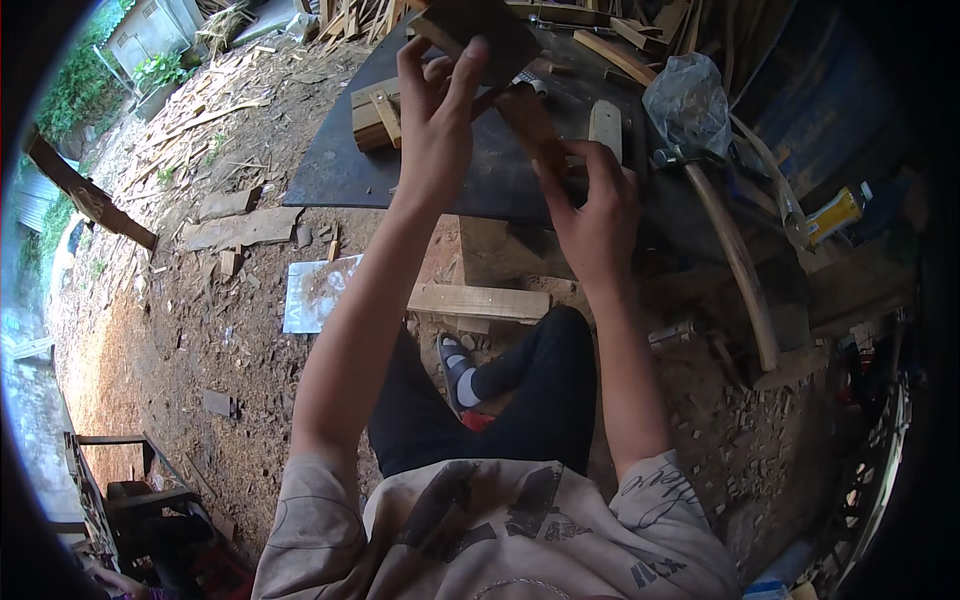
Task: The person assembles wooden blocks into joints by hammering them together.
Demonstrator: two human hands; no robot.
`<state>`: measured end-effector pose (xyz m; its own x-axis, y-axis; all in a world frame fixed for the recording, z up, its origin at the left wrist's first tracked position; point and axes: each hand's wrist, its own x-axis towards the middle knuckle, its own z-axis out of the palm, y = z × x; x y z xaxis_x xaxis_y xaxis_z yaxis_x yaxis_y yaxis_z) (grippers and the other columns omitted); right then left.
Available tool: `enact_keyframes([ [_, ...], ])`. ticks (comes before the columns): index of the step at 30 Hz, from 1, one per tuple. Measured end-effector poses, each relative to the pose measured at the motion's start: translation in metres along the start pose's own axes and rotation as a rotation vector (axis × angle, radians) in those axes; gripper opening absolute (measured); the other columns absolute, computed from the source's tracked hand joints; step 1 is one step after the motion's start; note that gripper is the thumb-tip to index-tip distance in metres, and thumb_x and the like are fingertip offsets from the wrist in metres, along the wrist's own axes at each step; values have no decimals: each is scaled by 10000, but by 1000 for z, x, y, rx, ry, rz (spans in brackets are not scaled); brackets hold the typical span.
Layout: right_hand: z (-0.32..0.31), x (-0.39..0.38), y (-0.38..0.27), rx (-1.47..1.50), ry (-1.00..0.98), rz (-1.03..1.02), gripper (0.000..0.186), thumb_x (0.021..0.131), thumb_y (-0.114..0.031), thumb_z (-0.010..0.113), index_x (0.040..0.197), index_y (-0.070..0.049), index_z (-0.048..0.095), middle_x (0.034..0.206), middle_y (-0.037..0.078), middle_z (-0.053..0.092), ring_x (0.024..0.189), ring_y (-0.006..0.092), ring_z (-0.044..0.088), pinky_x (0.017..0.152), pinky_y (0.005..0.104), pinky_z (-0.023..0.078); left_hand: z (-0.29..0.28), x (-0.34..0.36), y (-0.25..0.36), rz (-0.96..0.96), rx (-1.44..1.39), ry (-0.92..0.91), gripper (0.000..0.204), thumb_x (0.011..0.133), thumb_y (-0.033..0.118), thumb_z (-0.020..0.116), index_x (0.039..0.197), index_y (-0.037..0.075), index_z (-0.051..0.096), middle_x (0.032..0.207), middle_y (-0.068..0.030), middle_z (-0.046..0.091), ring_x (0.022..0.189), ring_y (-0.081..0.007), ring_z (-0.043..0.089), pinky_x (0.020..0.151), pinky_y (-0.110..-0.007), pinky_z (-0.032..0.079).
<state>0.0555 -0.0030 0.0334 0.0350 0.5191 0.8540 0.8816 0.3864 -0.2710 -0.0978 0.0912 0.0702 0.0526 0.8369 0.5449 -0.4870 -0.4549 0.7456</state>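
Roughly at the middle of the view, taken as a clock dial, a pale, straight wooden plank [480, 300] lies below the table, with a grey-strapped sandal [450, 362] towards six o'clock. Beyond the plank comes the dark, flat-topped table [330, 175].

The right hand [600, 205], between one and two o'clock, pinches the lower end of a narrow reddish-brown wooden piece [527, 122] between thumb and fingers. Farther out, just short of twelve, the left hand [437, 110] is clamped on a dark brown, flat wooden block [470, 35]. Both pieces are held up over the table, the narrow one's upper end close under the block; whether they touch or are joined, I cannot tell.

The work looks to be midway, as a judgement: both parts are in hand, but nothing shows a finished fit. At eleven o'clock a light brown wooden block with a strip across it [372, 118] rests on the table, held by neither hand. A pale, round-ended bar [605, 130] at one and a wooden-handled hammer [735, 265] near three are likewise out of the grip. A crumpled clear plastic bag [690, 105] sits towards half past one, and farthest, at eleven, lie heaped wood scraps [352, 22].
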Motion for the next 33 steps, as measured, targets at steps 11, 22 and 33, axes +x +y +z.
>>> enact_keyframes([
  [11,-3,-10,1,86,-64,153,227,968,-264,717,1073,-84,627,941,71,718,808,284,697,815,438,503,12,3,3,156,365,-105,697,974,417,744,1421,0,412,1152,-227,676,1085,-258,694,840,-358,576],
  [22,-7,-12,2,126,-46,203,243,972,-262,709,1080,-65,615,962,104,719,803,316,709,790,454,520,18,4,1,132,441,-47,712,983,424,726,1439,-16,399,1148,-256,688,1076,-292,714,835,-382,599],
  [33,-6,-11,2,145,-51,206,233,966,-236,712,1069,-53,612,951,128,708,818,340,704,781,464,517,15,4,1,119,356,-106,670,995,355,723,1437,-19,386,1182,-251,660,1084,-273,710,828,-372,632],
])
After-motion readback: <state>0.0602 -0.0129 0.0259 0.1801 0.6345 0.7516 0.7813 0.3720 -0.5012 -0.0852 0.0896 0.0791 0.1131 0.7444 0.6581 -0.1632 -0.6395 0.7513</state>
